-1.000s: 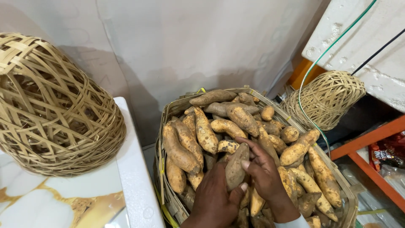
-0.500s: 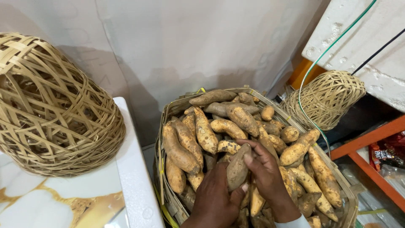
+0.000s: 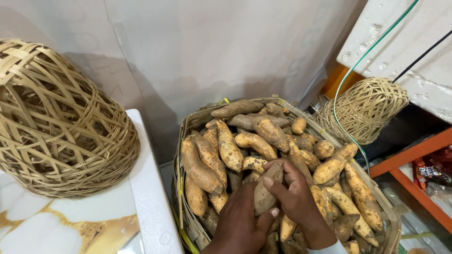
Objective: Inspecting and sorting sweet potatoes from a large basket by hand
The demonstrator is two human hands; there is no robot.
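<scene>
Seen from above, both hands close around one sweet potato, held just above the middle of a woven basket heaped with more sweet potatoes. The left hand cups it from below, thumb pressed along its side. The right hand wraps its upper end, fingers curled over the tip. To handle it well, the grip looks best kept firm but gentle, turning the root slowly so the soil-dusted skin is not scraped.

Right of the basket, behind an orange shelf rail, lies a red printed packet. Above the basket's right side leans a white foam board. A large domed wicker cover sits left of the basket, a smaller one to its right.
</scene>
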